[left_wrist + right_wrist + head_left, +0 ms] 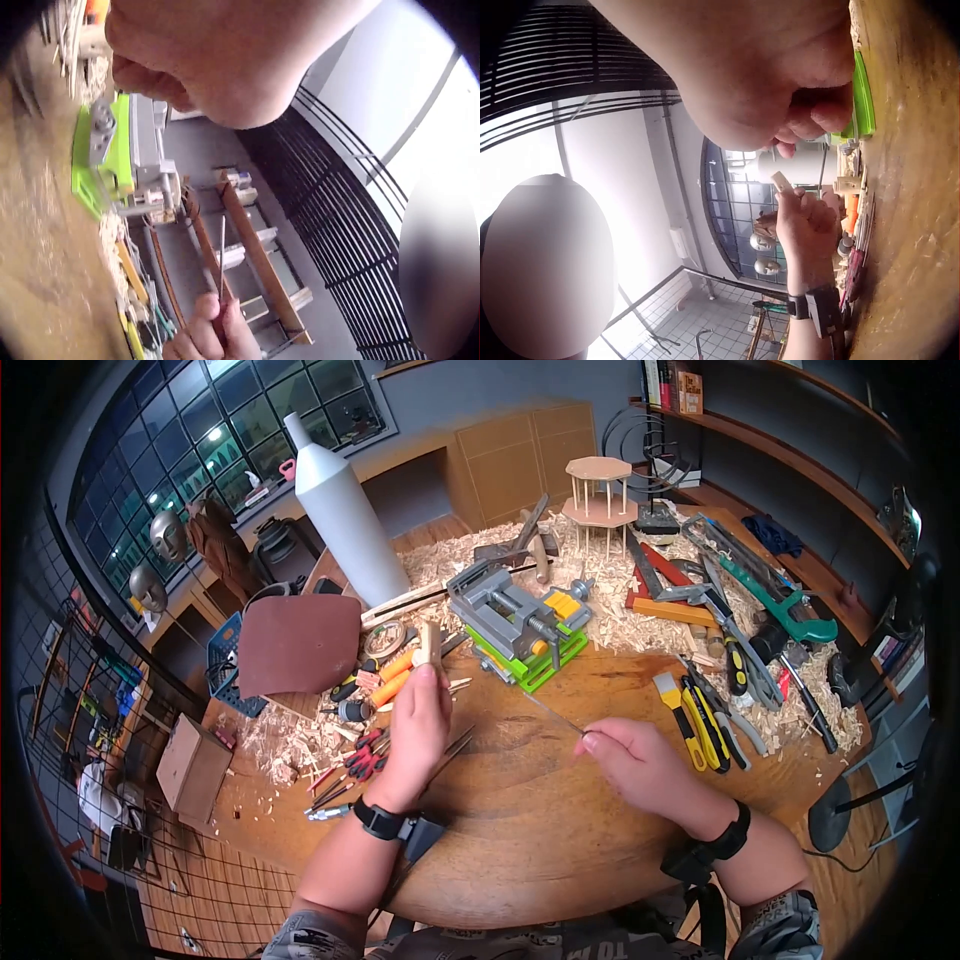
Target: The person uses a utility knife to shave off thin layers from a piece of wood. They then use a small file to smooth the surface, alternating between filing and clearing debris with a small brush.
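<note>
My left hand [418, 730] holds a small pale wooden block [430, 643] upright over the left part of the table, with the thumb on its near face. The block [781, 182] also shows past the fingers in the right wrist view. My right hand [640, 762] pinches a thin metal rod [552, 712], which points forward and left toward the vise. In the left wrist view the rod [222, 251] sticks up from the fist; its held end is mostly hidden. Between and beyond both hands stands a grey vise [505, 610] on a green base [545, 668].
A utility knife [705, 730], scraper [678, 715] and pliers lie on the right. Orange-handled tools [390, 688] and red-black pliers [368, 755] are near my left hand. Wood shavings [630, 625] spread across the back, with a white bottle-shaped vase [345, 510] and a green-handled saw [780, 605].
</note>
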Demonstrator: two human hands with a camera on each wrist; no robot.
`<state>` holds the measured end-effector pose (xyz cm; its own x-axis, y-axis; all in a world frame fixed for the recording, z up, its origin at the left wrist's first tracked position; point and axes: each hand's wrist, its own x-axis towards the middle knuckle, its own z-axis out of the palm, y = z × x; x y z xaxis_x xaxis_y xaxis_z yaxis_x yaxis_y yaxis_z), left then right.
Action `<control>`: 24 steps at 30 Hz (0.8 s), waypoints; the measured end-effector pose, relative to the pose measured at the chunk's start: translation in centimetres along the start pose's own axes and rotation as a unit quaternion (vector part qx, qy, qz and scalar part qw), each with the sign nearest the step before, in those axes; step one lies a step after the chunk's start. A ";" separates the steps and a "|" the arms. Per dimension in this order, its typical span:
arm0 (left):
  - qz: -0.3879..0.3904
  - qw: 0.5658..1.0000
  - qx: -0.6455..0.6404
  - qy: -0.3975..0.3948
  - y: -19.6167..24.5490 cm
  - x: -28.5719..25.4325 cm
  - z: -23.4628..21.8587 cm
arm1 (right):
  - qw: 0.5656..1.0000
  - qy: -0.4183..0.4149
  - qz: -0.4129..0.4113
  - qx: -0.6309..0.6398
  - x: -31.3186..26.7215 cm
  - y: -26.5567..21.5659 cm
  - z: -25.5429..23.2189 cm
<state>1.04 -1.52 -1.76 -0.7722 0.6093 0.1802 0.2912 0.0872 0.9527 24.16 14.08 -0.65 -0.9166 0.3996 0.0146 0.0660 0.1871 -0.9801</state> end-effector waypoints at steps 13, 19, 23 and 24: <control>-0.194 0.920 -0.237 -0.245 1.9 -4.0 2.6 | 0.993 0.031 -0.090 -0.068 0.1 0.7 0.7; 0.017 0.972 0.053 -0.228 1.5 -4.2 2.5 | 0.912 0.066 -0.227 -0.337 0.0 0.1 -0.7; 0.044 0.938 0.201 -0.277 3.4 -5.4 3.8 | 0.856 0.071 -0.210 -0.466 -0.3 0.8 0.4; 0.045 0.941 0.187 -0.280 3.1 -5.7 4.2 | 0.853 0.065 -0.196 -0.479 -0.4 0.8 0.6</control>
<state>8.74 -1.42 -0.83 -0.3465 0.9380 0.0000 0.6002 0.2217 0.7685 24.38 13.52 -1.53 -0.8951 0.2218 0.3868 0.1134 0.9522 -0.2835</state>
